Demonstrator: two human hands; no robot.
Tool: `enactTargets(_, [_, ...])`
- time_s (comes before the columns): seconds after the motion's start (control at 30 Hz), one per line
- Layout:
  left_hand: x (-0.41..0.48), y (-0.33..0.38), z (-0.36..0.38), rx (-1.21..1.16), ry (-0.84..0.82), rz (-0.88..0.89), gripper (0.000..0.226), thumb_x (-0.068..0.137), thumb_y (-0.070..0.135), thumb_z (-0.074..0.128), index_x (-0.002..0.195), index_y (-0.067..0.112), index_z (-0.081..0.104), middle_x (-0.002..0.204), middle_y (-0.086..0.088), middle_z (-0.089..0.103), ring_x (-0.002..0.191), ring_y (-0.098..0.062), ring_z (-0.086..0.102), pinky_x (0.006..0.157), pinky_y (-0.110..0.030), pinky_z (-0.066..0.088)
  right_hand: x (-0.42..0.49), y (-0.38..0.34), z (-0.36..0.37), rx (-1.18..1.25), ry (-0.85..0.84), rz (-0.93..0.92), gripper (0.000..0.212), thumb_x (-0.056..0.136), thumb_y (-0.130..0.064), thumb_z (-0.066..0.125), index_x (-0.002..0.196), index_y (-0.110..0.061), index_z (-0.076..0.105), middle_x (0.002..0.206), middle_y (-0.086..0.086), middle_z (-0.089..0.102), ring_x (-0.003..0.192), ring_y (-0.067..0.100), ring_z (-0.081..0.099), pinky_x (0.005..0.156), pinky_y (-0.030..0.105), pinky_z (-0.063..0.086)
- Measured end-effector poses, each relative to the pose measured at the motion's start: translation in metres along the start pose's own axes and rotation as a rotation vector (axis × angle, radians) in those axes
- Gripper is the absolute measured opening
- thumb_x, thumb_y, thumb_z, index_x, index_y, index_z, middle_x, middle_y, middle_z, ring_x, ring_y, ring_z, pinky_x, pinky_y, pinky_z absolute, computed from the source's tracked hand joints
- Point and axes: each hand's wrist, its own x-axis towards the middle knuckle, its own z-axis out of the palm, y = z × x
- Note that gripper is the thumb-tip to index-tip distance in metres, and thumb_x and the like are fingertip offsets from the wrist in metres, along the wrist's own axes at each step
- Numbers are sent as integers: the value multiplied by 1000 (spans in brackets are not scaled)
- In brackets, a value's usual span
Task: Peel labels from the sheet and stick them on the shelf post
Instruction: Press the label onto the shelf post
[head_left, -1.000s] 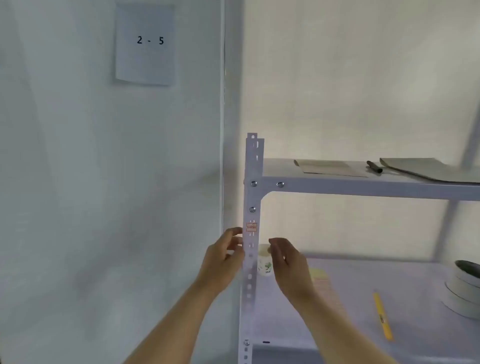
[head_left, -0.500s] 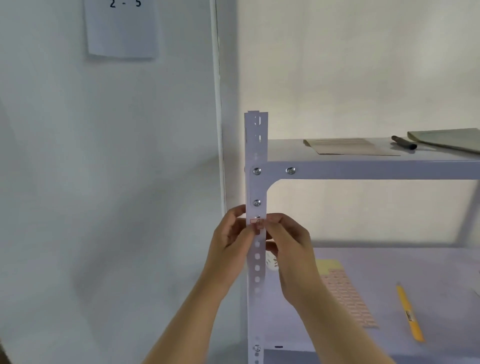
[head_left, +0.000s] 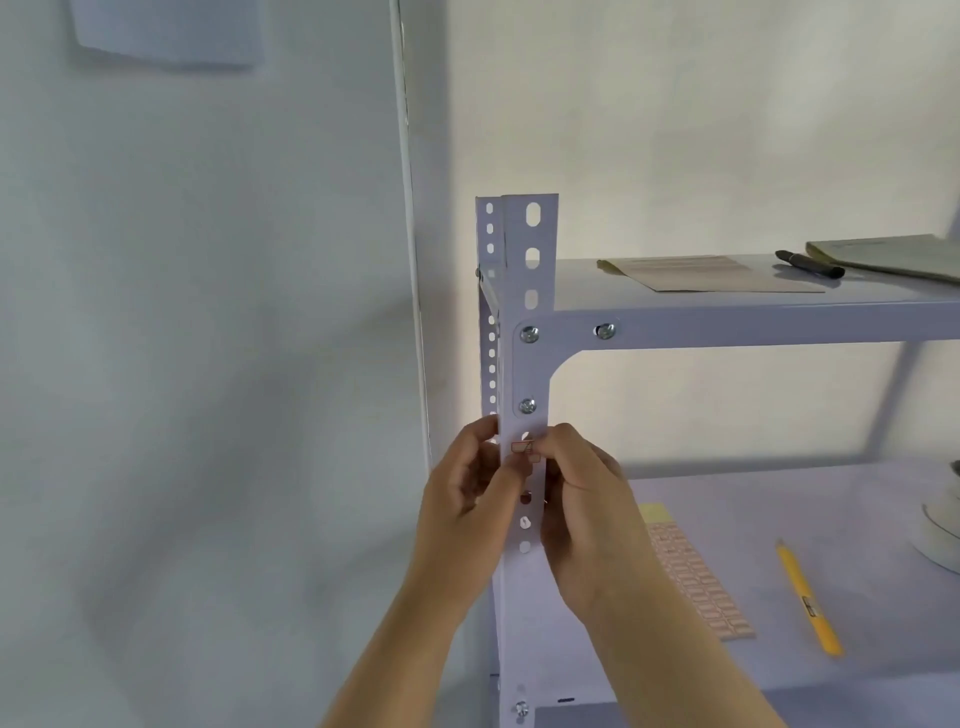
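A white perforated shelf post (head_left: 530, 291) stands upright in the middle of the view. A small red-outlined label (head_left: 522, 447) sits on its front face just below the lower bolt. My left hand (head_left: 467, 499) wraps the post's left edge, thumb against the front beside the label. My right hand (head_left: 576, 499) grips the right edge, its thumb and forefinger pinching the label's right end against the post. The label sheet (head_left: 696, 577), yellow-topped with rows of pink labels, lies on the lower shelf to the right.
A yellow pen (head_left: 808, 597) lies right of the sheet, and tape rolls (head_left: 943, 530) sit at the far right. On the upper shelf (head_left: 753, 317) rest a brown sheet (head_left: 701, 273), a black marker (head_left: 810, 264) and a folder. A wall stands left.
Both hands have come in from beside the post and closed on it at the label. The view has moved closer and tilted down, so the wall paper slid up out of frame.
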Motion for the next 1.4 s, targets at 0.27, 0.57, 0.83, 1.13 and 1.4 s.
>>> enactTargets(0.27, [0, -5, 1, -60, 3, -11, 26, 98, 7, 59, 114, 24, 71, 98, -3, 79, 96, -28, 73, 92, -49, 57, 3, -1, -3, 56, -42, 39, 29, 82, -8, 50, 99, 12, 63, 103, 35, 65, 91, 35, 63, 83, 46, 47])
enactTargets(0.57, [1, -4, 2, -92, 13, -14, 24, 88, 22, 60, 108, 29, 72, 100, -8, 77, 98, -38, 69, 92, -55, 56, 3, -2, 1, 55, -42, 39, 28, 84, -7, 47, 100, 13, 60, 96, 25, 63, 91, 35, 61, 83, 46, 47])
enactTargets(0.83, [1, -4, 1, -85, -5, -27, 20, 92, 18, 62, 107, 28, 71, 100, -6, 77, 97, -34, 70, 88, -47, 58, -2, -3, 3, 62, -66, 14, 23, 86, -7, 48, 94, 10, 62, 93, 22, 66, 91, 33, 61, 84, 45, 44])
enactTargets(1.13, [0, -2, 0, -90, -5, -39, 23, 87, 24, 60, 108, 27, 71, 101, -10, 76, 98, -36, 68, 89, -48, 57, 3, -2, 1, 46, -91, 51, 25, 82, -7, 47, 91, 10, 62, 95, 24, 63, 92, 33, 59, 84, 46, 43])
enactTargets(1.4, [0, -2, 1, -118, -12, -53, 19, 93, 15, 62, 108, 23, 70, 101, -15, 74, 98, -40, 67, 87, -49, 57, 6, -3, 3, 23, -60, 62, 21, 76, -8, 48, 89, 0, 62, 91, 22, 59, 87, 32, 58, 79, 45, 42])
